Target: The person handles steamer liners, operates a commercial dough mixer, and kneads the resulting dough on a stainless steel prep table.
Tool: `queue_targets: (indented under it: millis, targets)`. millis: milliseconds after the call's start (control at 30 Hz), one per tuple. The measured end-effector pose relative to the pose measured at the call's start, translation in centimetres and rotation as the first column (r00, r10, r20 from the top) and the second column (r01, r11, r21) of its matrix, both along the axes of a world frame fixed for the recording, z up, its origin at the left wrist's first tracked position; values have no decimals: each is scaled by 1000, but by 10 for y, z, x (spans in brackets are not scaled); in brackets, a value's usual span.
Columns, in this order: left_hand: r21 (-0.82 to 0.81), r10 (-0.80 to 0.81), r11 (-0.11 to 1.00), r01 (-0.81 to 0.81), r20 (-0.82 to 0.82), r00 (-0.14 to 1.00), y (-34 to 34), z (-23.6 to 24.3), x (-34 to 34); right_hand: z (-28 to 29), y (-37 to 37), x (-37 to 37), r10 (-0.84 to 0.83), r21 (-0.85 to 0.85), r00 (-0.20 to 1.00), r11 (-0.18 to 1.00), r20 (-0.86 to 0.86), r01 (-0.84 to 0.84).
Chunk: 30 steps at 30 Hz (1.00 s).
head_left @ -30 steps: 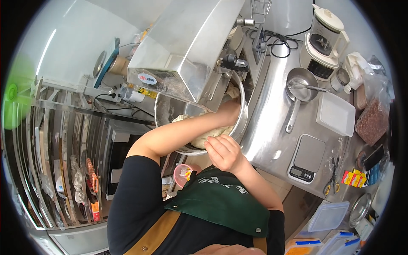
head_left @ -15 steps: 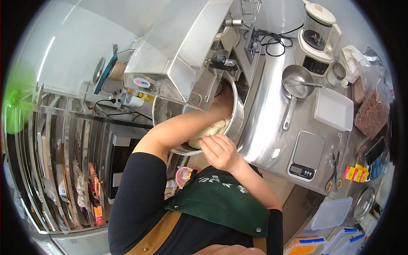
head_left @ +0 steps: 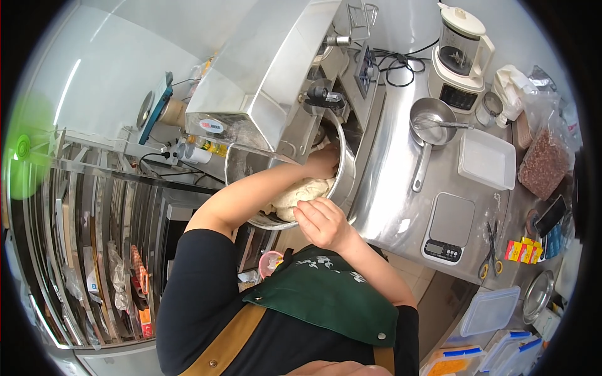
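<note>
A steel mixing bowl (head_left: pixel 348 172) stands under the steel mixer (head_left: pixel 251 75), with pale dough (head_left: pixel 301 191) inside. My left hand (head_left: pixel 322 161) reaches deep into the bowl's far right part, beside the dough and below the mixer head; its fingers are mostly hidden. My right hand (head_left: pixel 322 222) is at the bowl's near rim, just in front of the dough, with fingers bent and drawn together; whether they grip the rim, the dough or something else is hidden.
On the steel counter (head_left: pixel 382 219) at right are a saucepan (head_left: pixel 426 131) with a whisk, a white tray (head_left: pixel 486 160), a scale (head_left: pixel 451 225), scissors (head_left: pixel 490 250) and a blender (head_left: pixel 458 56). A tray rack (head_left: pixel 100 244) stands at left, plastic containers (head_left: pixel 489 310) at lower right.
My left hand has shifted slightly back within the bowl, and more dough shows below that forearm. My right hand has moved a little down and left. The whole view has shifted slightly.
</note>
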<state>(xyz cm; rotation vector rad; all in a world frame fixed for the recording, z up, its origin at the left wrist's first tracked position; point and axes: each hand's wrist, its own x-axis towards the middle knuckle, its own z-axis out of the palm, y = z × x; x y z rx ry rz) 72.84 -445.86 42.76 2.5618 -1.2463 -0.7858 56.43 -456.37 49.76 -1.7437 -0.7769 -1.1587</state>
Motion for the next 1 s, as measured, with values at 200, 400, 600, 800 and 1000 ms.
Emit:
queue_targets:
  millis: [200, 400, 600, 800, 1000]
  targets:
    - [117, 192, 968, -221, 215, 958, -16, 26, -29, -1, -4, 2, 34, -20, 999, 999, -3, -35]
    - [-72, 292, 956, -283, 288, 912, -10, -25, -1, -3, -2, 5, 27, -16, 1000, 1000, 12, -26]
    - [681, -540, 732, 35, 548, 639, -23, -44, 22, -2, -5, 4, 29, -36, 1000, 999, -9, -29]
    - [696, -609, 711, 105, 533, 587, -29, -13, 14, -1, -6, 3, 33, -24, 999, 999, -10, -34]
    - [668, -563, 741, 70, 562, 605, -29, -8, 16, -1, -7, 0, 59, -37, 998, 997, -27, -60]
